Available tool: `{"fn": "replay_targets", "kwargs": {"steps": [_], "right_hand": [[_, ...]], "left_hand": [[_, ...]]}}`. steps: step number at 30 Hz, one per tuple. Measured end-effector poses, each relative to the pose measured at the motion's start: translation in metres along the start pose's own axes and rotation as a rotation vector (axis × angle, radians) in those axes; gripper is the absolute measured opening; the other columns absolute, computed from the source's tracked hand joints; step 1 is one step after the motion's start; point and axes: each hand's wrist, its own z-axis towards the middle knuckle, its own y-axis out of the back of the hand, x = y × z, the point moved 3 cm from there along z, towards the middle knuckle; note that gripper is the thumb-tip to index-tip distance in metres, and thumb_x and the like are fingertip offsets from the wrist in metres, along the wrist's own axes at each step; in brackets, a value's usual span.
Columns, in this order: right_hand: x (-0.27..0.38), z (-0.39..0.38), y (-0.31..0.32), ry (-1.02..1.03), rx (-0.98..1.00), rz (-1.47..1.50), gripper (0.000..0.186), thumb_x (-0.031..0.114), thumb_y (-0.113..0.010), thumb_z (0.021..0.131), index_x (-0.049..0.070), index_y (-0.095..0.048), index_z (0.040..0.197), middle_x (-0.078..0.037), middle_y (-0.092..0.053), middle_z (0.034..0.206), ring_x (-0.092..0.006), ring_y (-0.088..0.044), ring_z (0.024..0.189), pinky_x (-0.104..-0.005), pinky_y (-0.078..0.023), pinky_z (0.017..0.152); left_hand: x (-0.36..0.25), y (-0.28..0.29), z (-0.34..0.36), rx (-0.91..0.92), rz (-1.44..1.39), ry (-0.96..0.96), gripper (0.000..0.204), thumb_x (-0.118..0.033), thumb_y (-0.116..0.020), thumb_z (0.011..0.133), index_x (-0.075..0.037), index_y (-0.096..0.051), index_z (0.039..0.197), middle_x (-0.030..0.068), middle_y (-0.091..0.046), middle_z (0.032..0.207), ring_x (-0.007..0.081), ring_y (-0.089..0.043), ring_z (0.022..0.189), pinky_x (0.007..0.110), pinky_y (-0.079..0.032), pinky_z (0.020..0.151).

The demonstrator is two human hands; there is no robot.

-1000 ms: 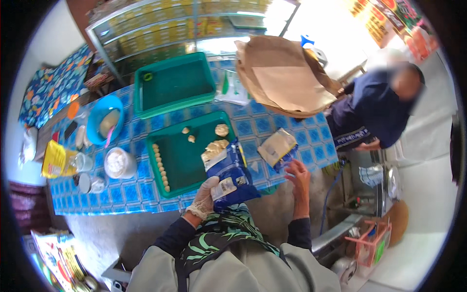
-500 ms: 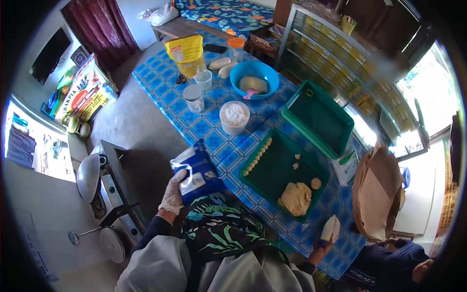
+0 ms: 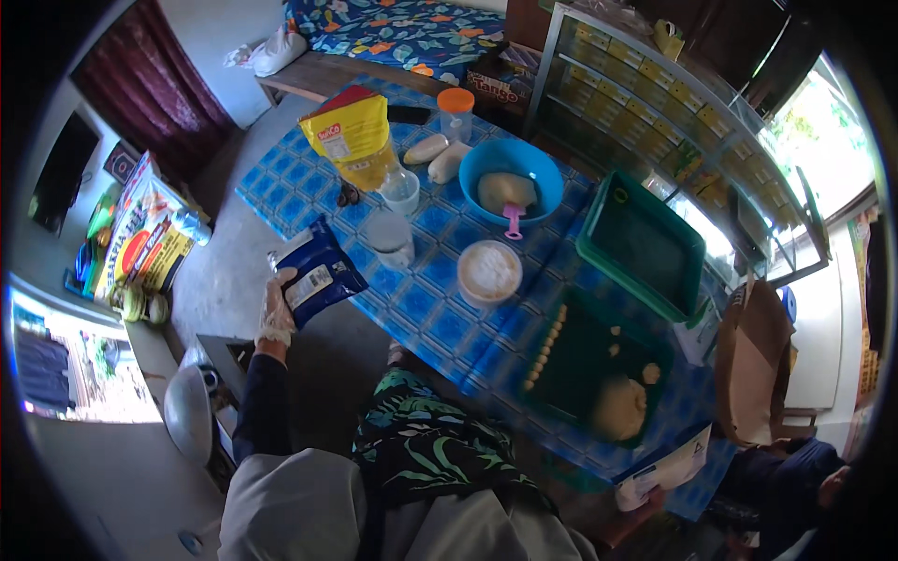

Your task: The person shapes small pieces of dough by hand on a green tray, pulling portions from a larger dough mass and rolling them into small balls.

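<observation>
My left hand point(image 3: 277, 310), in a clear glove, is closed on a dark blue package point(image 3: 324, 279), held out past the table's left front edge. Low at the right, my right hand point(image 3: 638, 512) grips a white package point(image 3: 664, 467) by the table's edge. Between them on the blue checked cloth, a green tray point(image 3: 571, 379) holds a row of small dough balls point(image 3: 547, 346), loose pieces and a larger dough lump point(image 3: 619, 416). A white tub of powder point(image 3: 490, 277) stands left of the tray.
Farther back are a blue bowl point(image 3: 538, 173), a yellow pouch point(image 3: 346, 136), jars point(image 3: 456, 117) and stacked green trays point(image 3: 641, 248). A brown paper-lined round tray point(image 3: 748, 365) is at right, with another person point(image 3: 776, 486) below it. A pot point(image 3: 187, 411) sits by the left wall.
The view has turned leftward. My left hand has carried the blue package left, away from the dough tray. My right hand has taken hold of the white package that lay on the table.
</observation>
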Motion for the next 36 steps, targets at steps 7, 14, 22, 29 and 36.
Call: {"fn": "replay_targets", "kwargs": {"steps": [7, 14, 22, 29, 36], "right_hand": [[-0.024, -0.046, -0.201, 0.203, 0.367, -0.232, 0.019, 0.021, -0.057, 0.083, 0.006, -0.066, 0.093, -0.009, -0.066, 0.093, -0.0202, -0.062, 0.083, -0.0322, -0.048, 0.072], [0.053, -0.136, -0.535, 0.066, 0.928, -0.123, 0.02, 0.016, -0.069, 0.077, 0.003, -0.069, 0.091, -0.008, -0.07, 0.088, -0.0187, -0.064, 0.078, -0.0325, -0.052, 0.073], [-0.046, -0.255, -0.687, -0.7, 1.105, -0.002, 0.029, 0.007, -0.074, 0.068, -0.005, -0.068, 0.094, -0.007, -0.069, 0.081, -0.0149, -0.064, 0.07, -0.0292, -0.052, 0.071], [-0.103, -0.287, -0.75, -0.615, 0.924, -0.02, 0.064, 0.01, -0.068, 0.08, -0.006, -0.039, 0.135, -0.014, -0.065, 0.1, -0.0182, -0.063, 0.083, -0.032, -0.051, 0.072], [-0.202, -0.301, -0.749, -0.242, 0.798, -0.785, 0.102, 0.035, -0.07, 0.082, -0.003, -0.004, 0.149, -0.027, -0.041, 0.134, -0.0333, -0.06, 0.1, -0.0352, -0.054, 0.07]], "left_hand": [[-0.069, -0.022, 0.138, 0.093, 0.636, 0.381, 0.028, -0.025, -0.066, 0.071, -0.009, -0.066, 0.094, 0.0134, -0.068, 0.09, 0.0251, -0.068, 0.074, 0.039, -0.059, 0.068], [-0.027, -0.03, 0.227, 0.349, 0.892, 0.608, 0.032, -0.021, -0.069, 0.07, -0.005, -0.067, 0.097, 0.0099, -0.07, 0.085, 0.0202, -0.069, 0.069, 0.032, -0.057, 0.068], [-0.038, -0.036, 0.287, 0.606, 1.256, 0.123, 0.034, -0.024, -0.078, 0.076, -0.003, -0.067, 0.1, 0.003, -0.069, 0.086, 0.0133, -0.062, 0.074, 0.027, -0.05, 0.067], [-0.116, 0.053, 0.293, 0.079, 0.957, -0.145, 0.036, -0.045, -0.065, 0.086, -0.009, -0.061, 0.083, -0.0032, -0.047, 0.064, 0.012, -0.047, 0.059, 0.027, -0.038, 0.053], [-0.049, 0.069, 0.188, 0.007, 0.742, 0.43, 0.058, -0.061, -0.052, 0.089, -0.01, -0.056, 0.114, 0.0049, -0.064, 0.089, 0.0136, -0.06, 0.063, 0.027, -0.049, 0.055]]}}
